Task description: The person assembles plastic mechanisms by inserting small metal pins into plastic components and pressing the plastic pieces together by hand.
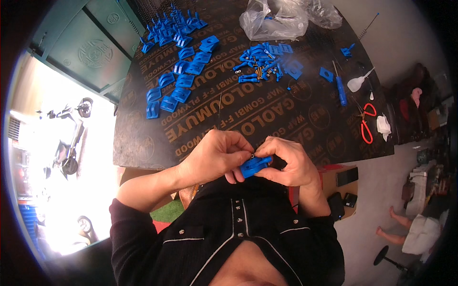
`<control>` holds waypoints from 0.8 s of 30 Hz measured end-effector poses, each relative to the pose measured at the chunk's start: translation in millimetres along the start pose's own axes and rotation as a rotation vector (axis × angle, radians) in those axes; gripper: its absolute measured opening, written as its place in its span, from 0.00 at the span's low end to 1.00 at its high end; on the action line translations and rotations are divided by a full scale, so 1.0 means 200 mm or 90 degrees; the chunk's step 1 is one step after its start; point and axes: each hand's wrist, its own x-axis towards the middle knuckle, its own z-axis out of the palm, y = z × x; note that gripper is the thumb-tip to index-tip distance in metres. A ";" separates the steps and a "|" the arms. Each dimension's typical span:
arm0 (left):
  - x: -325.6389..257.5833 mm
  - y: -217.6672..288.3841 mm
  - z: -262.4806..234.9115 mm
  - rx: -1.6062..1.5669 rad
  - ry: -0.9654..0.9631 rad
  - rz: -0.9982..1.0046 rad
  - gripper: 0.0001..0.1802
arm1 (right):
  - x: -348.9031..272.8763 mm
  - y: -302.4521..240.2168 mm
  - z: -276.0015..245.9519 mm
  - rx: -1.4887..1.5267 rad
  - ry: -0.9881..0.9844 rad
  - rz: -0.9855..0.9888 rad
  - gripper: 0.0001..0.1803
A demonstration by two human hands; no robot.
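Just past the table's near edge, both my hands meet at a blue plastic part (255, 168) held over my lap. My left hand (219, 151) is closed, with thumb and forefinger pinched at a small metal piece (252, 156) at the part's upper end; other fingers support the part from below. My right hand (292, 161) grips the same blue part from the right, thumb underneath and forefinger bent over the top. Fingers cover much of the part. Farther off lies a pile of blue parts (274, 59) mixed with small brass-coloured and silvery fittings.
Curved blue pieces (184, 80) lie in rows left of the pile; upright blue pieces (171, 26) crowd the far left. A clear plastic bag (272, 21) sits behind. Rightward are a blue-handled screwdriver (340, 90), white nozzle bottle (357, 84), red-handled cutters (366, 127) and crumpled tissue (383, 126).
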 end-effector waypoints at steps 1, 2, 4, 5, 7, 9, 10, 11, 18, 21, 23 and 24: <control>0.00 0.00 0.00 0.005 -0.002 -0.001 0.09 | 0.00 0.00 0.00 -0.001 -0.005 0.000 0.17; 0.00 0.00 0.00 0.005 -0.003 -0.001 0.09 | 0.00 0.00 0.00 -0.001 -0.010 -0.001 0.17; 0.00 0.01 0.02 0.001 0.024 0.005 0.08 | 0.00 0.01 0.00 -0.004 -0.012 -0.002 0.17; 0.00 0.00 0.02 0.002 0.024 0.005 0.08 | 0.00 0.01 0.00 -0.007 -0.015 -0.002 0.17; -0.01 -0.01 0.03 0.022 0.046 0.027 0.07 | 0.00 0.01 0.00 -0.007 -0.009 -0.002 0.17; -0.01 -0.02 0.03 0.033 0.053 0.035 0.07 | 0.00 0.00 0.00 -0.006 -0.005 -0.003 0.17; -0.01 -0.02 0.03 0.043 0.061 0.043 0.07 | 0.00 0.00 0.00 -0.005 -0.001 -0.003 0.17; -0.01 -0.02 0.03 0.043 0.061 0.043 0.07 | 0.00 0.00 0.00 -0.005 0.003 -0.003 0.17; -0.01 -0.01 0.03 0.001 0.062 0.043 0.08 | 0.01 0.01 0.00 -0.005 0.014 -0.009 0.18; -0.01 0.00 0.00 0.001 0.032 0.024 0.09 | 0.01 0.01 0.00 -0.026 0.003 -0.035 0.17; 0.00 0.01 -0.02 -0.001 0.012 0.010 0.09 | 0.02 0.01 0.01 -0.015 -0.015 -0.010 0.17; 0.01 0.01 -0.02 -0.020 0.000 -0.023 0.09 | 0.01 0.01 0.00 -0.014 -0.014 -0.011 0.17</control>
